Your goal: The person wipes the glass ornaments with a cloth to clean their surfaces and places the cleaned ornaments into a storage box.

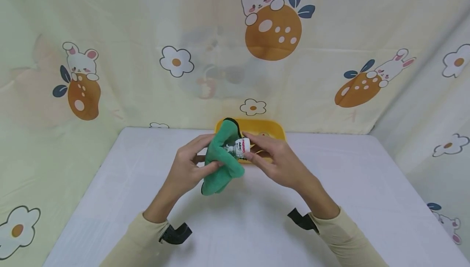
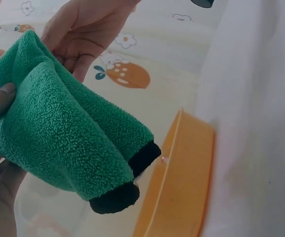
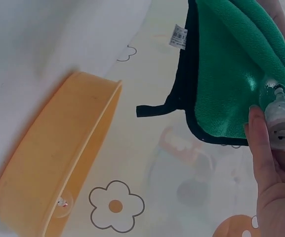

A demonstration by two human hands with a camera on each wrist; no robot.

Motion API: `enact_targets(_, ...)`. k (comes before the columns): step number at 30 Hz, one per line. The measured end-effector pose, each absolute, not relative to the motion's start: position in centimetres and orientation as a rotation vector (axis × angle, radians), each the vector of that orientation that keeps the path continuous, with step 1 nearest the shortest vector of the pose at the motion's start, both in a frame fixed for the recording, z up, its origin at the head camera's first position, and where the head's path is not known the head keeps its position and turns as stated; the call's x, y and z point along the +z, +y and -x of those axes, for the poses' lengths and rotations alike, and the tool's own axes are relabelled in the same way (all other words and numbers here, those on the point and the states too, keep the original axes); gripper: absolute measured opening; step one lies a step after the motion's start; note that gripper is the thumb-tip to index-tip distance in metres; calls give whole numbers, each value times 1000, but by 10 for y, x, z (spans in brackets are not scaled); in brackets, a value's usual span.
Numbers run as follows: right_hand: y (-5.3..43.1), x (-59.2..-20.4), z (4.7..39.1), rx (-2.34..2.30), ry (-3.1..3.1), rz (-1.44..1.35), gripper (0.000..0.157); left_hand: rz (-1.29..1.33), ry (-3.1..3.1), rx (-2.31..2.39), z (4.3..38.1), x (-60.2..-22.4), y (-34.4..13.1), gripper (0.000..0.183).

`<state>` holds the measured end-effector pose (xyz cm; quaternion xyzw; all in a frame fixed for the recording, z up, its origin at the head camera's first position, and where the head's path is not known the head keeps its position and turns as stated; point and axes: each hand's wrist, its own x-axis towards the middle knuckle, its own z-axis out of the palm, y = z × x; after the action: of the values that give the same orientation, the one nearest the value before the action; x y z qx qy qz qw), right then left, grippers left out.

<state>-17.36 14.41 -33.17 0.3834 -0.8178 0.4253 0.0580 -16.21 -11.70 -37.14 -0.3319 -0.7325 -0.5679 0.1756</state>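
Note:
A green terry cloth point(image 1: 217, 179) with black edging is folded about a small snow globe point(image 1: 242, 147) above the table. The globe's white base carries red and dark lettering. My left hand point(image 1: 186, 168) grips the cloth, its thumb pressed on the near fold. My right hand point(image 1: 280, 161) pinches the base between thumb and fingers. In the right wrist view the clear dome point(image 3: 280, 101) with a pale figure inside shows partly beside the cloth, the rest being covered. The left wrist view shows the cloth point(image 2: 68, 123) hiding the globe.
Behind the hands stands a yellow tray point(image 1: 273, 126) on the white table point(image 1: 147, 201). A small clear globe point(image 3: 62, 203) with a white and red figure lies in it. A curtain point(image 1: 205, 14) printed with rabbits and flowers hangs behind the table.

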Motion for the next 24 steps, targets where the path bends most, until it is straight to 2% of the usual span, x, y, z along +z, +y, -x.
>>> enact_targets(15,147,-337,176,1120,-2241,-1338,67,887,-2105,-1886,161,-365,-117,52)
enact_targets(24,149,-336,177,915,-2190,-1369,65,772,-2214,-1959,162,-363,-119,50)
